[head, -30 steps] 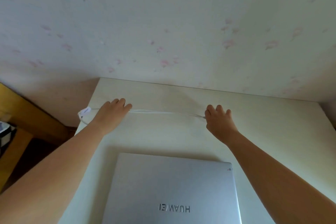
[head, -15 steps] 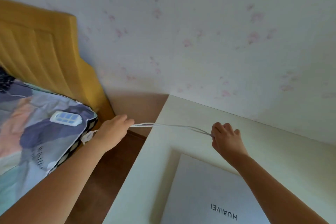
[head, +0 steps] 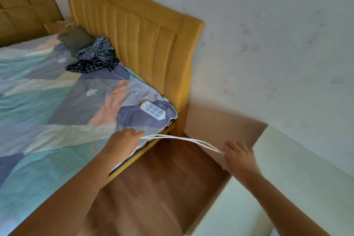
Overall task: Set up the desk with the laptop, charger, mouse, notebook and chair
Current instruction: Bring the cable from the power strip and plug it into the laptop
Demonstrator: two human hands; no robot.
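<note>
A white charger cable (head: 183, 139) stretches in two strands between my hands, over the gap between bed and desk. My left hand (head: 122, 141) grips one end above the bed's corner. My right hand (head: 238, 156) pinches the other end near the corner of the pale desk (head: 298, 178). A white power strip (head: 152, 110) with blue sockets lies on the bedcover, close to my left hand. The laptop is out of view.
A bed with a patchwork cover (head: 47, 101) and a yellow padded headboard (head: 138, 30) fills the left. Dark checked cloth (head: 93, 57) lies near the headboard. Wooden floor (head: 162, 188) shows between bed and desk. A wallpapered wall (head: 277, 44) stands behind.
My view has swung left from the desk to the bed. Both hands carried the cable leftward; my left hand is now over the bed near the power strip. The laptop has left the view.
</note>
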